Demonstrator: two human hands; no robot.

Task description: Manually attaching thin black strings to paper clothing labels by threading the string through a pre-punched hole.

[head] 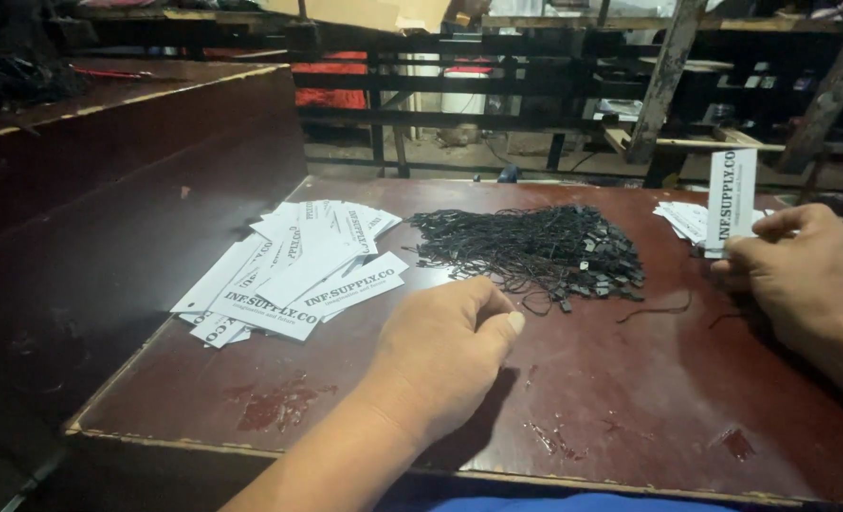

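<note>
R hand point(806, 270) is holding one white card tag point(731, 199) upright at the far R side of the bench point(630, 398), grip pinching the tag's lower end betw. thumb & fingers. Tag is standing tall & narrow, w/ dark print running along its length. Just behind it, a small stack of white tags point(682, 220) is lying flat on the bench, partly hidden by the held tag & the hand.

L hand point(445, 351) is resting on the bench near the middle, palm down, fingers curled in & thumb pressing against the forefinger; can't tell if anything thin is caught in that grip. It's sitting just in front of a heap of black strings point(535, 248) w/ small black clasps, fingertips close to the heap's near edge. A few loose strings are lying apart from the heap, one loose string point(656, 310) stretching out betw. the heap & the R hand.

Left of the heap, a fanned-out pile of tags point(293, 265) is spreading over the bench's L part, overlapping each other, some reaching the bench edge.

Bench top is dark red-brown, scuffed & worn w/ paler patches near the front edge. A dark raised ledge point(128, 161) is running along the L side. Behind the bench, dark railings point(497, 81) & wooden posts are showing.
</note>
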